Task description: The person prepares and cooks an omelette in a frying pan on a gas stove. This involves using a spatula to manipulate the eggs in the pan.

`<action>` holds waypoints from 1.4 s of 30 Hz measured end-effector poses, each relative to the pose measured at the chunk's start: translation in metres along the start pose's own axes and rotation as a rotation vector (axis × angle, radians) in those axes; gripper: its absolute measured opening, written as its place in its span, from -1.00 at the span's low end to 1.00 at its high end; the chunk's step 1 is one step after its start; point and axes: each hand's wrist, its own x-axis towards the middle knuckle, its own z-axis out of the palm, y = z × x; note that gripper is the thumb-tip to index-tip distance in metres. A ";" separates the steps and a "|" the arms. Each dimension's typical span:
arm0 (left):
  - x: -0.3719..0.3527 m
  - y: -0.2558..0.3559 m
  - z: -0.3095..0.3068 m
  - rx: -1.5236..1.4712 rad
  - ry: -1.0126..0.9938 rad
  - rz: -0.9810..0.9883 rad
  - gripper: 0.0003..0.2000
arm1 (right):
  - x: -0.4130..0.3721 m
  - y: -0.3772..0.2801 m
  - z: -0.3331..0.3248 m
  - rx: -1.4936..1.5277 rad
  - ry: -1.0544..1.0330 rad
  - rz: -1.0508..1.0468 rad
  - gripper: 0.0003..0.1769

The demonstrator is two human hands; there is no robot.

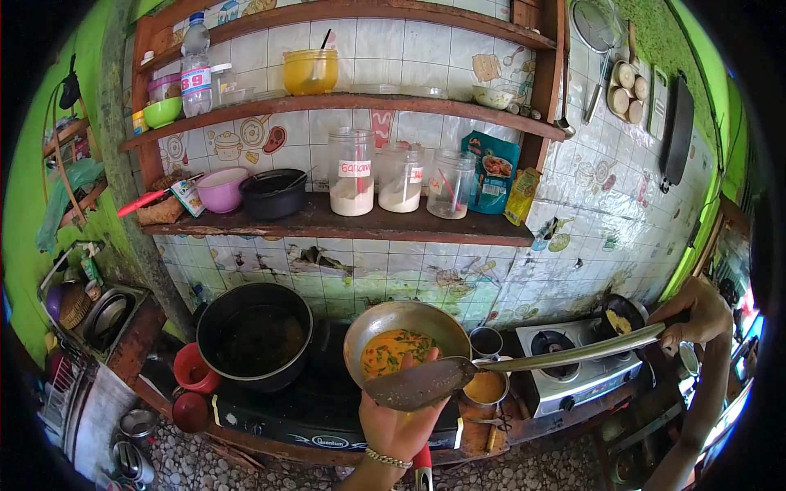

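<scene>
My right hand [697,313], at the right, grips the end of a long metal turner [565,356]. The turner stretches leftward, its broad, browned blade [422,385] in front of the frying pan. Beneath the blade my left hand [405,427] is held palm up with fingers stretched out, partly covered by it; a chain bracelet circles that wrist. Behind them the deep frying pan [452,340] sits on the black stove [327,417], holding an orange liquid mix [389,348] with green and red bits. Its red handle [422,458] points toward me.
Left of the pan stands a large black pot [254,335] with dark liquid. A pot of orange mix [485,386] is at its right, then a silver stove [573,360] with a small black pan [621,315]. Wooden shelves [352,225] with jars hang above; red cups [195,368] stand left.
</scene>
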 end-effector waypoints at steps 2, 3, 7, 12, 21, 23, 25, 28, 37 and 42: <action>0.002 0.003 -0.002 -0.027 0.044 0.007 -0.52 | -0.002 -0.004 0.004 0.044 0.020 0.004 -0.56; 0.003 0.004 -0.003 -0.054 0.088 0.012 -0.51 | -0.004 -0.005 0.006 0.061 0.024 0.003 -0.56; 0.004 0.010 -0.009 -0.055 0.074 0.018 -0.48 | -0.005 -0.019 0.018 0.024 0.040 0.012 -0.58; 0.001 0.010 -0.004 0.054 -0.023 0.051 -0.51 | 0.001 -0.011 0.026 0.058 0.012 0.039 -0.60; -0.026 0.008 0.013 0.094 0.056 -0.023 -0.41 | 0.015 0.066 0.038 0.680 -0.141 0.253 -0.61; -0.047 -0.008 0.040 0.142 0.065 -0.048 -0.42 | 0.019 0.077 0.046 0.690 -0.070 0.261 -0.62; -0.070 -0.025 0.075 0.187 0.085 -0.077 -0.42 | 0.026 0.092 0.056 0.579 0.020 0.298 -0.60; -0.100 -0.044 0.108 0.315 -0.108 -0.281 -0.43 | 0.046 0.088 0.087 0.235 0.056 0.236 -0.62; -0.125 -0.065 0.126 0.208 -0.211 -0.509 -0.26 | 0.063 0.045 0.193 -0.857 -0.025 -0.032 -0.73; -0.123 -0.065 0.119 0.223 -0.240 -0.504 -0.27 | 0.062 0.037 0.233 -0.677 -0.044 -0.235 -0.83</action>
